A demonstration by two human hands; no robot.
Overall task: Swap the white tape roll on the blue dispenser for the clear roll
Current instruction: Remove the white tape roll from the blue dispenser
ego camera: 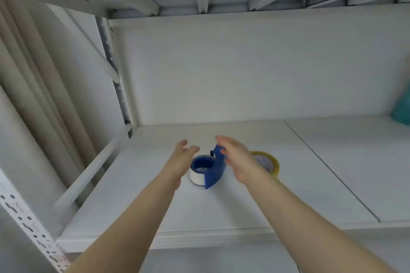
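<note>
A blue tape dispenser (pixel 214 173) lies on the white shelf (pixel 244 201), with a white tape roll (pixel 196 178) seated on its blue hub. A clear, yellowish tape roll (pixel 269 162) lies just right of it, partly hidden by my right hand. My left hand (pixel 180 157) hovers open just left of the white roll, fingers spread, holding nothing. My right hand (pixel 238 158) is open over the dispenser's right side, its fingertips close to the dispenser's upper end; I cannot tell whether they touch it.
The shelf sits inside a white metal rack with a back panel and another shelf overhead. A perforated upright (pixel 33 232) stands at the near left. A teal object (pixel 401 108) rests at the far right. A seam (pixel 332 173) splits the shelf boards.
</note>
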